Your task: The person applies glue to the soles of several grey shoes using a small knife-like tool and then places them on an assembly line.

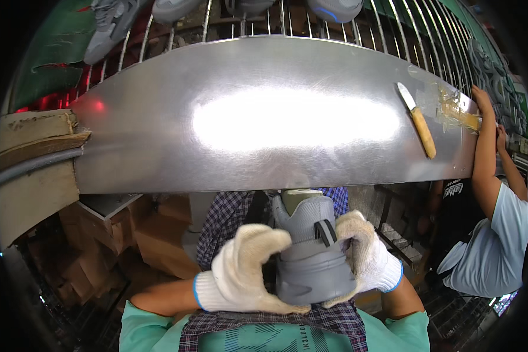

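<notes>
Grey sneaker with a padded heel collar and a dark pull tab (pixel 312 252) sits on my lap, below the near edge of the shiny curved steel desk (pixel 264 117), heel toward me and standing upright on a checked cloth apron (pixel 229 217). My left hand (pixel 243 273), in a cream knitted work glove, is curled against the shoe's left side, with the thumb arching over toward the collar; its grip is closed on the sneaker. My right hand (pixel 366 258), gloved the same way, presses the right side, fingers wrapped round toward the sole, so that grip is closed on it too. A pale shoe last (pixel 299 196) shows inside the opening, and the shoe looks fully lasted.

I judge this to be a holding and inspecting step: the shoe is steadied between both palms, off the desk. Any further handling calls for keeping one hand firm on the heel while the other shifts, since the thick gloves dull my feel and the smooth upper could slip.

On the desk, well apart from me to the right, lies a wooden-handled knife with a pale blade (pixel 418 120), and beyond it a brush-like tool on a sticky yellowed patch (pixel 457 111). Another person's forearm (pixel 484 152) reaches up to that end.
</notes>
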`<state>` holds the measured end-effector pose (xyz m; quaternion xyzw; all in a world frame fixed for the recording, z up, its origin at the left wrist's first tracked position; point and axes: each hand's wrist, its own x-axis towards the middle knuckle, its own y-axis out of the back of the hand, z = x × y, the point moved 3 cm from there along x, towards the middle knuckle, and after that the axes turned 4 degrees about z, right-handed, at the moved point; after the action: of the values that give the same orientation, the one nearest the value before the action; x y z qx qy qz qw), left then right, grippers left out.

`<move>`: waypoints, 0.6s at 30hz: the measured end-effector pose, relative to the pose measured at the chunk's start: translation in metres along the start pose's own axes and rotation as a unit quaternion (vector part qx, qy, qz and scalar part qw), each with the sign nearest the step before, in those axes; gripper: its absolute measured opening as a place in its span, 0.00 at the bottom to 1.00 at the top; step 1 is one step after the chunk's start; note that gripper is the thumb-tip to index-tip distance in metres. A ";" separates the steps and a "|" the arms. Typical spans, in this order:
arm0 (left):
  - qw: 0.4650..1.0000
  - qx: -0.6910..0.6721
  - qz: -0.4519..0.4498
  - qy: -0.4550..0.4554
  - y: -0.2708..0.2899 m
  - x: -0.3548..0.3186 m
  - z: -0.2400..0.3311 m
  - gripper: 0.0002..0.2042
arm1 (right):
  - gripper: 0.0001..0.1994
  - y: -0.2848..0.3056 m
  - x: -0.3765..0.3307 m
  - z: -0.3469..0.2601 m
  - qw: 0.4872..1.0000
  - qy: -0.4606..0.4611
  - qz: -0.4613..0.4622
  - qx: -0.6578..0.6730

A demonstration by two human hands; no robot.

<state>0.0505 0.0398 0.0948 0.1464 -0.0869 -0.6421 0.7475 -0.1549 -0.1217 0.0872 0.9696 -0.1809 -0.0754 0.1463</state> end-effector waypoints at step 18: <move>0.981 -0.173 -0.013 -0.082 0.072 0.075 0.074 0.56 | 0.34 0.037 0.059 0.077 0.884 0.162 0.265 -0.350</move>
<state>0.1068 -0.0327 0.1836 -0.0372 -0.0332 -0.6671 0.7433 -0.1283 -0.1967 0.0201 0.7700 -0.3669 0.0662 0.5178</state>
